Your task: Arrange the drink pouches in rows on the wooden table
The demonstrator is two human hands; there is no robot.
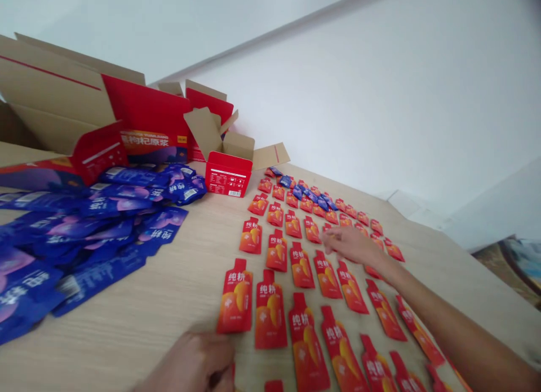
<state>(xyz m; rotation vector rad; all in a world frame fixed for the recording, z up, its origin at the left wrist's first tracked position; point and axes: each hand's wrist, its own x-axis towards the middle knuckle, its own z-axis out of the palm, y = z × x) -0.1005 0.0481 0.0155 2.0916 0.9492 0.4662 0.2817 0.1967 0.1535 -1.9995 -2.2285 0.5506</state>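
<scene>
A: Far left of both sets of fingers?
B: Heap of blue pouches (76,234), overlapping, spread across wooden table (169,290). Behind heap, large opened carton (63,99), flaps up, red inner panel with printed band.

A: Ahead of the near fingers?
B: Small red box (229,175), lid flaps open, well beyond fingertips, just beside blue heap's right edge.

A: Left hand?
B: Left hand (192,364) at bottom edge, knuckles up, fingers curled under and loosely clenched. Anything pinched beneath: cannot tell. Nearest red pouch (235,304) just beyond knuckles, flat, spout pointing away.

A: Between the two hands?
B: Rows of red pouches (296,262), laid flat side by side, mostly apart, spouts away. Nothing standing in the way.

A: Right hand?
B: Right hand (349,243) stretched out over the middle rows, fingers extended, relaxed, released, tips touching or just above a small red pouch (326,228). Forearm lying across several pouches on right, hiding parts.

A: Beyond those fingertips?
B: Smaller red pouches, plus cluster of small blue sachets (310,195) mixed in, near far table edge. White wall (380,88) behind.
</scene>
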